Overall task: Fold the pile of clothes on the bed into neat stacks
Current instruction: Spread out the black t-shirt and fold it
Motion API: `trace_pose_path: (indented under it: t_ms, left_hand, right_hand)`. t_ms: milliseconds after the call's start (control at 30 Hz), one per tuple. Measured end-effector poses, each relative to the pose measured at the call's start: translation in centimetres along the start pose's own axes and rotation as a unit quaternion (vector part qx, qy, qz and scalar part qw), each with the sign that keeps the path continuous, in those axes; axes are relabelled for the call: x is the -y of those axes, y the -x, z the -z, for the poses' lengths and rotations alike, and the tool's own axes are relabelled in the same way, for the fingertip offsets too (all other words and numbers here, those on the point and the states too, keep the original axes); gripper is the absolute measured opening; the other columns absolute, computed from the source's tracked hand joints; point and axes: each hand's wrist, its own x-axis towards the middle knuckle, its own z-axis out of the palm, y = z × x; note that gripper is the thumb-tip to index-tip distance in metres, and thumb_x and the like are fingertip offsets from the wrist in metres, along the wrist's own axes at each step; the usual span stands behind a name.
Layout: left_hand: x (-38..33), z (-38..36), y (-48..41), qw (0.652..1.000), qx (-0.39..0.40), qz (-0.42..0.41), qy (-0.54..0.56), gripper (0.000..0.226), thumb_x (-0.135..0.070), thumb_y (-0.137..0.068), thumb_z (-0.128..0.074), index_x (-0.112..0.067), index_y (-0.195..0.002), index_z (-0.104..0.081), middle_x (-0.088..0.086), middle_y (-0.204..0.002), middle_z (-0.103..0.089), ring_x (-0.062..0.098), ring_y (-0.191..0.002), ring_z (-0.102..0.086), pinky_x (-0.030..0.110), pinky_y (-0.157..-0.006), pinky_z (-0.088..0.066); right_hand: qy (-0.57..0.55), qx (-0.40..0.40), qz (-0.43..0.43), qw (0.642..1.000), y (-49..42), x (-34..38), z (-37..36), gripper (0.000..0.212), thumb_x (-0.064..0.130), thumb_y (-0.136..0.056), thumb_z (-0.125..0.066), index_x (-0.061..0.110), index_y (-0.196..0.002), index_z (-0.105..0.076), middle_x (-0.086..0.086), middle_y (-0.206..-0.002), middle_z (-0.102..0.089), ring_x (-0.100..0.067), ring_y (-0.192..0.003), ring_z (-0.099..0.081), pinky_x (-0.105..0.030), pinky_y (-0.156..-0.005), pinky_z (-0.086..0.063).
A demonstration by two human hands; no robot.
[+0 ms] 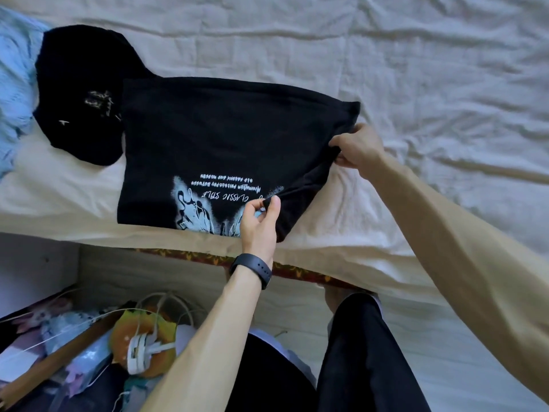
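Cloth to be folded, a black T-shirt with a pale-blue print [225, 135], lies flat on the creased cream bedsheet [416, 55], its long axis running 9 to 3 o'clock. Both hands hold its 3 o'clock end. The left hand [260, 217] pinches the near edge and the right hand [358, 147] grips the far corner. The fold probably goes toward 9 o'clock, where a folded black garment [80, 93] lies.
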Motion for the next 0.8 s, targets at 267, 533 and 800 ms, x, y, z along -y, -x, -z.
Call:
trace_pose_path:
  t_ms: [267,533,800]
  left_hand:
    - [-2.0,9.6,-3.3,0.988,-0.098,-0.110,-0.055,0.014,-0.035,-0.092,-0.070,-0.031,-0.086,-0.058,-0.009,-0.082,-0.065,-0.006,-0.070,-0.059,0.008,-0.064,-0.045]
    - [-3.2,23.1,-9.8,0.965,-0.126,-0.118,-0.196,0.018,-0.034,-0.097,-0.061,-0.017,-0.091,-0.059,-0.001,-0.082,-0.062,0.008,-0.069,-0.056,0.025,-0.058,-0.040]
    - [-2.4,30.1,-14.7,0.961,-0.057,-0.023,-0.269,0.016,-0.043,-0.094,-0.058,-0.027,-0.095,-0.059,-0.002,-0.116,-0.045,0.020,-0.082,-0.056,0.032,-0.069,-0.049]
  right_hand:
    - [0.039,-0.071,0.098,0.992,3.7,7.1,-10.9,0.044,0.017,-0.075,-0.051,0.016,-0.120,-0.048,-0.006,-0.104,-0.064,-0.031,-0.099,-0.067,-0.049,-0.086,-0.059]
    - [0.262,-0.069,0.188,0.944,5.0,13.9,-30.3,0.035,0.020,-0.086,-0.054,0.011,-0.119,-0.049,0.001,-0.083,-0.050,-0.026,-0.083,-0.049,-0.029,-0.074,-0.037]
    - [0.343,-0.089,0.175,0.918,6.9,15.9,-39.9,0.022,0.018,-0.090,-0.054,0.011,-0.105,-0.040,-0.010,-0.104,-0.056,-0.029,-0.090,-0.048,-0.033,-0.078,-0.035]
